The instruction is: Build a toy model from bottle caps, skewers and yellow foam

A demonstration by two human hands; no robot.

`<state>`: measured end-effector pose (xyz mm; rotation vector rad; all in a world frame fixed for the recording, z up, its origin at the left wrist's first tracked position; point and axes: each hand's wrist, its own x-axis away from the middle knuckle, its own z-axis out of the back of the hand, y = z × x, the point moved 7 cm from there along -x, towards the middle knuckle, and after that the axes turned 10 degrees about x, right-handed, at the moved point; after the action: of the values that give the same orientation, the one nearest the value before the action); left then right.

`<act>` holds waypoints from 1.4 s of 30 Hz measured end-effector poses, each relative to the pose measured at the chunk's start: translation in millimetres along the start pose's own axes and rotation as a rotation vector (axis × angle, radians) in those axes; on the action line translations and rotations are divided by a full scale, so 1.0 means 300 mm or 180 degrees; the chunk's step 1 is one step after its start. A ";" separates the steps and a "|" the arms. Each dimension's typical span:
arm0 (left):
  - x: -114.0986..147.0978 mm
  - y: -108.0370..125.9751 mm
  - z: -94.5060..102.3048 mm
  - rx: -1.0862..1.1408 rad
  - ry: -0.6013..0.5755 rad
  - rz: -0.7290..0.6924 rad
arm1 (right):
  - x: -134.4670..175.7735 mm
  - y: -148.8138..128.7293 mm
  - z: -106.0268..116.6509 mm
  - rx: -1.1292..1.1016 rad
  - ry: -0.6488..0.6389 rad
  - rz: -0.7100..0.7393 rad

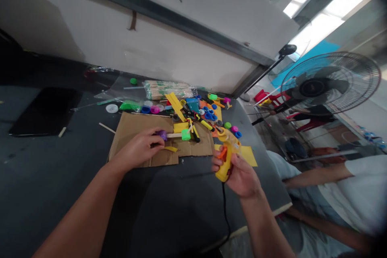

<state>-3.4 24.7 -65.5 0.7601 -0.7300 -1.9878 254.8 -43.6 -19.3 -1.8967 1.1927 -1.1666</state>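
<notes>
My left hand (139,147) is closed over the cardboard sheet (145,125), its fingertips on a purple piece (161,134). From that piece a pale wooden stick (173,135) runs right to a bright green piece (186,134). A curved yellow strip (171,149) lies just below the fingertips; whether they touch it, I cannot tell. My right hand (243,175) grips a yellow hot glue gun (225,167) upright by the handle, with fingers beside the orange trigger (223,153). The gun's nozzle points up and left, and a black cord (224,209) hangs from it.
Behind the cardboard lie yellow-black pliers (204,122), blue bottle caps (211,115) and bagged wooden sticks (169,89). A black phone-like slab (46,111) rests at left. Yellow paper (249,155) sits at right. Beyond the table edge are a seated person (347,185) and a fan (329,84).
</notes>
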 end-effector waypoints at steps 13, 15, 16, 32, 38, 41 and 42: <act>-0.004 -0.047 -0.009 0.0185 0.0189 0.0031 | 0.116 -0.047 0.586 0.2016 0.1992 0.0052; -0.004 -0.051 -0.009 0.0237 0.0195 0.0033 | 0.100 -0.063 0.609 0.2498 0.2021 0.0049; -0.004 -0.052 -0.009 0.0258 0.0192 0.0038 | 0.093 -0.074 0.621 0.2811 0.2105 0.0035; 0.000 -0.010 0.004 0.0567 0.0118 0.0155 | 0.084 -0.188 0.262 0.4655 0.3027 0.1240; -0.005 0.019 0.031 0.0724 0.0338 0.0107 | -0.122 0.034 -0.194 0.4208 0.0694 0.1666; -0.002 0.050 0.055 0.0725 0.0497 -0.0021 | -0.166 0.009 -0.292 0.4552 0.0436 0.1888; -0.001 0.060 0.063 0.0740 0.0537 -0.0055 | -0.174 -0.012 -0.324 0.4776 0.0297 0.2013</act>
<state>-8.2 20.8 -40.1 1.0609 -0.8645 -1.8466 157.7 1.9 6.8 -0.3060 0.4909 -1.1775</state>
